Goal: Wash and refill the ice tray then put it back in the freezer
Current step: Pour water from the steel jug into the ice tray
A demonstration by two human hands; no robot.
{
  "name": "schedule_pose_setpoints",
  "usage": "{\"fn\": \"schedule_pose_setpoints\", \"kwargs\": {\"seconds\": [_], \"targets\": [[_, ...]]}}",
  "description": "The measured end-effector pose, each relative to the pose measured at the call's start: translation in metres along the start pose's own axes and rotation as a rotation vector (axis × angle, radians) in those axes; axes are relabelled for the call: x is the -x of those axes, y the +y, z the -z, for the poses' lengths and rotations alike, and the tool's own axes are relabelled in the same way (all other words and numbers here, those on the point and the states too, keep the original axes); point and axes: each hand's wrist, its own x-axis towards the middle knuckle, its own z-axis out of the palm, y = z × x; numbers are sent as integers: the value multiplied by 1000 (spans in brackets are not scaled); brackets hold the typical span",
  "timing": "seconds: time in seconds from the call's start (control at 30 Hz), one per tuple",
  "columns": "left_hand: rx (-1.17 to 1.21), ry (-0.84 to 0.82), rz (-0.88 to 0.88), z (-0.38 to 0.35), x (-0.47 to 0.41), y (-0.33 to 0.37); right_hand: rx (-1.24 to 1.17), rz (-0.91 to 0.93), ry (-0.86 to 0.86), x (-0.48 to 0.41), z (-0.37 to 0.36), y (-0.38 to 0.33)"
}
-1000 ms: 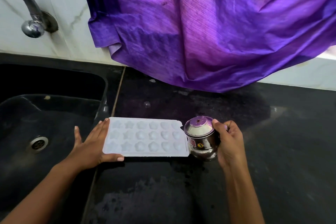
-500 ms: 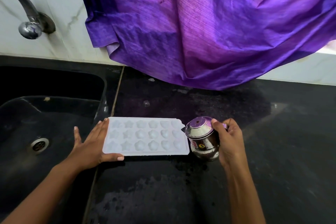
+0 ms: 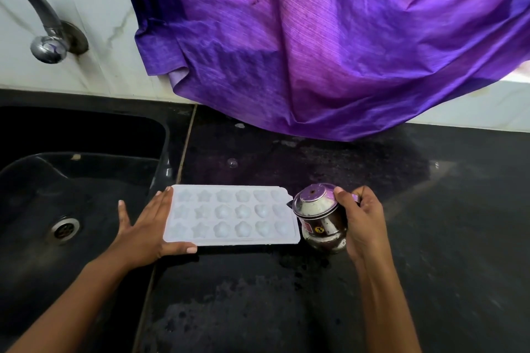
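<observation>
While the left hand (image 3: pixel 143 233) stays flat against the ice tray (image 3: pixel 229 216), the right hand (image 3: pixel 362 223) still grips the tilted pot (image 3: pixel 318 219). Refilling seems unfinished.

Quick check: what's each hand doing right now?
Left hand: open, flat against the left end of the ice tray.
Right hand: closed, gripping the small steel pot.

Counter (image 3: pixel 430 252) open before ice tray (image 3: pixel 229 215); steel pot (image 3: pixel 318 218) at right, purple cloth (image 3: pixel 315 51) behind
</observation>
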Motion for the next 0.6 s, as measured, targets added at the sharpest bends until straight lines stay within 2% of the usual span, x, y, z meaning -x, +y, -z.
{"fn": "schedule_pose_setpoints", "kwargs": {"seconds": [0.27, 0.6], "targets": [[-4, 0, -1, 0, 1, 0, -155, -46, -22, -3, 3, -1], [-3, 1, -2, 0, 1, 0, -117, -38, -94, 3, -17, -6]]}}
